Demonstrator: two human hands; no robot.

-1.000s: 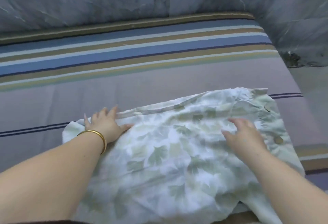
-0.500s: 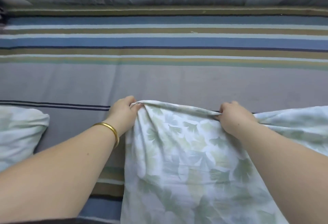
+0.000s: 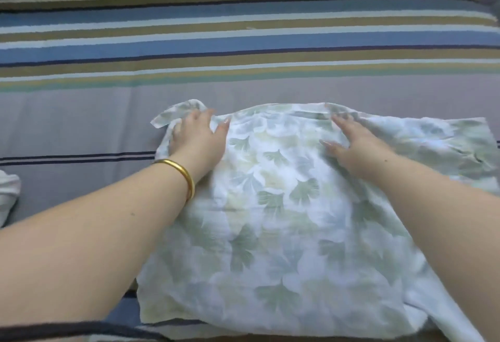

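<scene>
Pressing flat w/ spread fingers, left hand (image 3: 196, 138) & right hand (image 3: 351, 144) rest atop leaf-print cloth's (image 3: 270, 219) far edge.

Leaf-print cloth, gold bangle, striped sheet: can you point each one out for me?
Leaf-print cloth (image 3: 284, 219), head view, on its flat middle.
Gold bangle (image 3: 185, 175), head view, on the band's upper curve.
Striped sheet (image 3: 243, 51), head view, on a blue stripe beyond the cloth.

Right forearm (image 3: 438, 222) hides one near corner of the leaf-print cloth (image 3: 270, 219)
</scene>
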